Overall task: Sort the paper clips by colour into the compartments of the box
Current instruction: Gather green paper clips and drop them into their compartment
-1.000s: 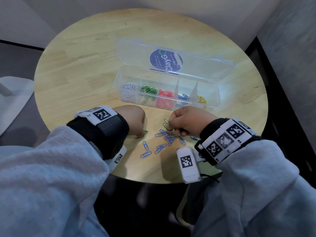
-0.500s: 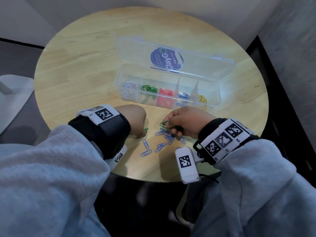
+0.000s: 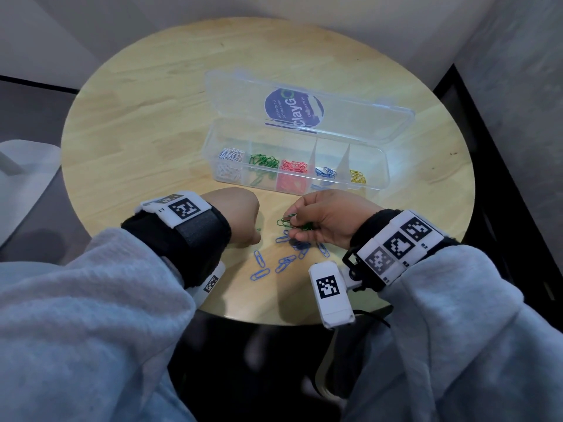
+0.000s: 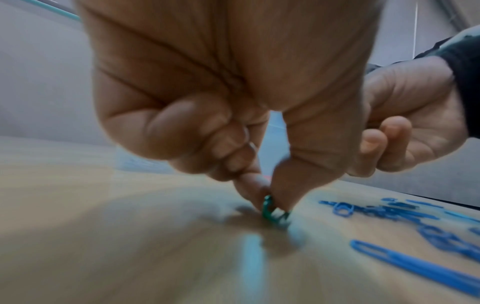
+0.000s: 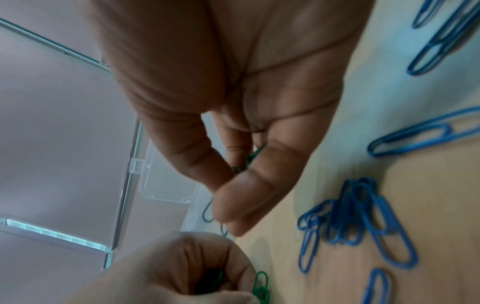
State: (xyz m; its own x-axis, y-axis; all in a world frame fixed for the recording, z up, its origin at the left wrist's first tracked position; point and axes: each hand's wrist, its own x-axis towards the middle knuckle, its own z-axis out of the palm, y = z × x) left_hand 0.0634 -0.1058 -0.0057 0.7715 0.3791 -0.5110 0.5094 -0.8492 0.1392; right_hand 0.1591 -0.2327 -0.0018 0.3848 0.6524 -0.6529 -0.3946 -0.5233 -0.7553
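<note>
The clear box [image 3: 384,166] lies open on the round table, with white, green [image 3: 264,162], red, blue and yellow clips in separate compartments. My left hand [image 3: 257,237] is down on the table in front of the box. In the left wrist view its thumb and forefinger [image 4: 270,197] pinch a green clip [image 4: 269,209] against the wood. My right hand [image 3: 292,224] hovers just over the blue pile and holds a few green clips [image 3: 288,222] between thumb and fingers. The right wrist view shows these green clips [image 5: 207,211] in the pinch [image 5: 223,195].
Several loose blue clips [image 3: 286,260] lie scattered on the table [image 3: 137,132] between my hands and its near edge. The box lid [image 3: 350,123] lies flat behind the box with a round blue sticker. A wall corner stands close behind the table.
My right hand has turned and lifted a little off the blue pile, with green clips now showing in its fingers. My left hand has stayed low at the same spot.
</note>
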